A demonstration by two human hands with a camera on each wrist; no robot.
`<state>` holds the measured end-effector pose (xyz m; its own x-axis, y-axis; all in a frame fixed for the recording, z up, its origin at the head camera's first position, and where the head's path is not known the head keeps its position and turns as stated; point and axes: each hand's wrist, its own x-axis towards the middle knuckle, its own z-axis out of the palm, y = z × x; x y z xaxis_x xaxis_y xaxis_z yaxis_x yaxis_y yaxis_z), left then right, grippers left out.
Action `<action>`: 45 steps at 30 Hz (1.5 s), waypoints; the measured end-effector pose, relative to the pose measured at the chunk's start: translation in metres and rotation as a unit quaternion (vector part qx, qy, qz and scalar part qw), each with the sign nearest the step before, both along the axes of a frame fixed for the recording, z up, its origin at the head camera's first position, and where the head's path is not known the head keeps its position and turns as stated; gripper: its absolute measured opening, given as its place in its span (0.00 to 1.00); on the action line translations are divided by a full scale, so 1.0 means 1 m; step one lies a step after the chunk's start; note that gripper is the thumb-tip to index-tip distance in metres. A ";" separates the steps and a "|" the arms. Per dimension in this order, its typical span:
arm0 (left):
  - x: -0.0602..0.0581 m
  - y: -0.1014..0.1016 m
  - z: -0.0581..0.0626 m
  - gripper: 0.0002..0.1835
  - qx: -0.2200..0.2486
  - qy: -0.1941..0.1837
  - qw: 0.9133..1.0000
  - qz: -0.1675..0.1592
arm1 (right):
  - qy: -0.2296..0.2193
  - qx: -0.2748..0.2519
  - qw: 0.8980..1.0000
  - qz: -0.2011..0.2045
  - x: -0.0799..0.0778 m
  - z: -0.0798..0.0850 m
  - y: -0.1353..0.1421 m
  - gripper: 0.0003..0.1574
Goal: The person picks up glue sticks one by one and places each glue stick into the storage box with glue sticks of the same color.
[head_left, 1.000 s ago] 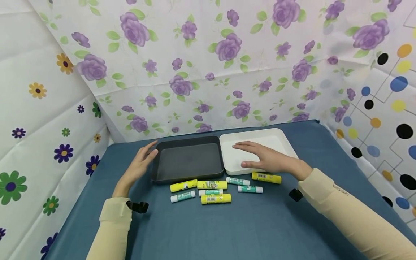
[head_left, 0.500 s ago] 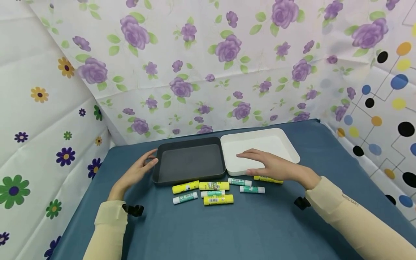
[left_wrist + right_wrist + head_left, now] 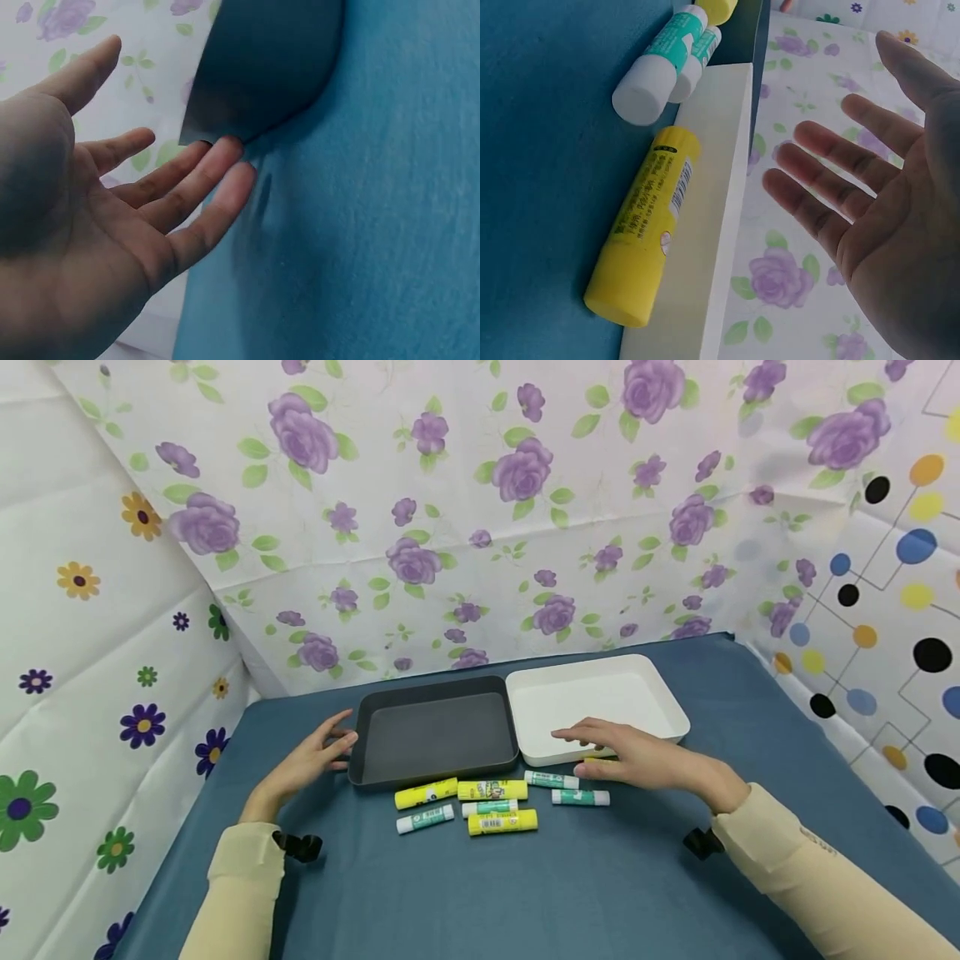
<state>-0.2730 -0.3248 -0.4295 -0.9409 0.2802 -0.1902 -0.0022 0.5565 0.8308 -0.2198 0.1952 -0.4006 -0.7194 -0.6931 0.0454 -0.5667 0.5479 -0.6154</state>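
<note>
My left hand point(image 3: 300, 764) is beside the left edge of the dark grey tray point(image 3: 435, 731), fingers spread and holding nothing; in the left wrist view its fingertips point(image 3: 238, 180) appear close to the tray corner point(image 3: 262, 71), and I cannot tell if they touch. Over the front of the white tray point(image 3: 660, 693) hovers my right hand point(image 3: 645, 758), relaxed and holding nothing. It mostly hides a yellow glue stick in the head view, which the right wrist view shows as a yellow glue stick point(image 3: 645, 225) lying along the white tray's wall point(image 3: 712, 150).
Several glue sticks lie on the blue cloth before the trays: yellow ones, such as a yellow glue stick point(image 3: 502, 822), and green-and-white ones, such as a small glue stick point(image 3: 425, 819). Patterned cloth walls point(image 3: 450, 527) enclose the table's back and sides.
My right hand has shifted rightward and nearer to me, now covering most of the yellow glue stick. The left hand has moved slightly left and down. Trays and glue sticks stay in place.
</note>
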 end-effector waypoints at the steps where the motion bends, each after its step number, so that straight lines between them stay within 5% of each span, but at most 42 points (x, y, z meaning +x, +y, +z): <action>1: 0.000 -0.001 -0.001 0.47 0.003 -0.006 1.000 0.000 | -0.004 0.002 1.000 -0.001 0.000 -0.001 0.000 0.37; 12: -0.010 -0.008 -0.016 0.42 0.028 -0.050 0.998 0.002 | -0.019 0.013 1.000 -0.010 0.007 -0.007 -0.002 0.37; 22: -0.005 -0.014 -0.036 0.40 0.071 -0.043 0.997 -0.002 | -0.020 0.039 0.999 -0.011 0.012 -0.014 -0.009 0.30; 45: -0.004 -0.017 -0.043 0.39 0.113 -0.042 0.993 0.008 | -0.010 0.045 0.999 0.008 0.014 -0.028 -0.017 0.26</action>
<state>-0.2767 -0.3421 -0.4727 -0.9291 0.3091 -0.2032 -0.0850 0.3561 0.9306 -0.2057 0.1785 -0.4289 -0.7090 -0.7045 -0.0318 -0.5639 0.5935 -0.5742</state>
